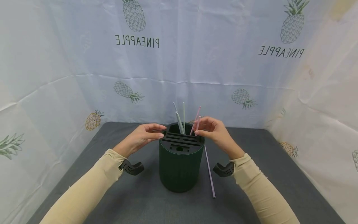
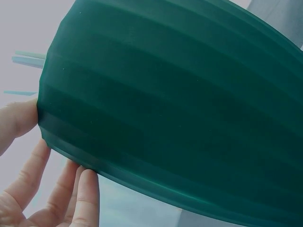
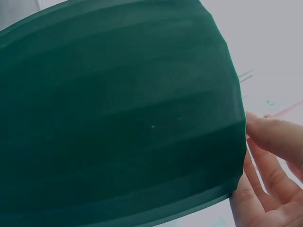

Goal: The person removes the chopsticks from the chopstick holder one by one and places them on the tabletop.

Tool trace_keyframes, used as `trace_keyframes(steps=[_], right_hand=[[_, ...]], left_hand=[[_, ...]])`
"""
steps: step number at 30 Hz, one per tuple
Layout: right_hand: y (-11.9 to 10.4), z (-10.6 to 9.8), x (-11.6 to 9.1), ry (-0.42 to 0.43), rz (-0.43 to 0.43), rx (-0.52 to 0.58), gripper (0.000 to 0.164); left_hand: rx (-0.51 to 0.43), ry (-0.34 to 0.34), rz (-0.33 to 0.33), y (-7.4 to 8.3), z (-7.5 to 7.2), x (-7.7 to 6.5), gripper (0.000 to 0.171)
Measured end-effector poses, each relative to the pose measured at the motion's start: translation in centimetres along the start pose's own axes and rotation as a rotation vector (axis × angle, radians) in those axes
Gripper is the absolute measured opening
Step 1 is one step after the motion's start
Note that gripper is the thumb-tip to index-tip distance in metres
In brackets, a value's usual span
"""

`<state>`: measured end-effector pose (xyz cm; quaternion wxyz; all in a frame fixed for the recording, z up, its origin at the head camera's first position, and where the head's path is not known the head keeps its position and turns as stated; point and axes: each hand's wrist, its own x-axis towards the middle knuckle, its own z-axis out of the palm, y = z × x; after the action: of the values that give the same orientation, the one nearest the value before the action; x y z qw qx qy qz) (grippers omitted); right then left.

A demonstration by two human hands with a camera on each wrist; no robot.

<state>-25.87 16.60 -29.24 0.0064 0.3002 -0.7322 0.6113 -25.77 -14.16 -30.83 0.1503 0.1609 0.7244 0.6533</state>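
Observation:
A dark green, ribbed cylindrical holder [image 1: 180, 169] stands upright, with a black slotted insert [image 1: 181, 140] across the front of its top. Several thin sticks lean in the open back part, among them a pale green stick [image 1: 184, 115] and grey-blue ones. At the holder's left rim, my left hand [image 1: 141, 137] touches the edge with nearly straight fingers; its fingertips [image 2: 89, 182] rest along the ribbed side. My right hand [image 1: 215, 132] pinches a thin pink stick [image 1: 198, 123] over the right rim. Another pink stick [image 1: 197, 113] leans just behind. Their lower ends are hidden.
A lilac stick [image 1: 209, 172] lies on the dark grey table [image 1: 134, 199], right of the holder. White cloth [image 1: 195, 62] printed with pineapples hangs behind and along both sides. Each wrist wears a black camera mount [image 1: 131, 167].

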Motion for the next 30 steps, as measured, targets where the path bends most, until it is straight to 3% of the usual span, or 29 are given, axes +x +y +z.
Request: trace_keyframes(steps=[5,10,16,22,26,30], right_hand=[[-0.1,-0.1,0.0,0.022,-0.027,-0.026,0.019],[-1.6,-0.4,0.5,0.120,-0.113,0.001,0.020],[-5.5,-1.6,1.4,0.257,-0.308,0.201,0.029],[-9.2,-3.5,1.6,0.342,-0.518,0.534,0.037],[-10.2,-5.1,0.8,0.457,-0.574,0.632,0.038],[-9.7,-6.6,-0.5,0.546,-0.545,0.609,0.041]], left_hand=[[0.005,0.001,0.005,-0.1,0.0,0.0,0.049],[0.003,0.002,0.008,-0.1,0.0,0.0,0.050],[0.001,-0.006,0.005,-0.1,-0.1,0.0,0.049],[-0.014,-0.004,-0.002,-0.1,-0.1,0.0,0.048],[-0.010,-0.014,0.007,-0.1,-0.1,0.0,0.050],[-0.018,-0.018,0.009,0.0,-0.1,0.0,0.050]])
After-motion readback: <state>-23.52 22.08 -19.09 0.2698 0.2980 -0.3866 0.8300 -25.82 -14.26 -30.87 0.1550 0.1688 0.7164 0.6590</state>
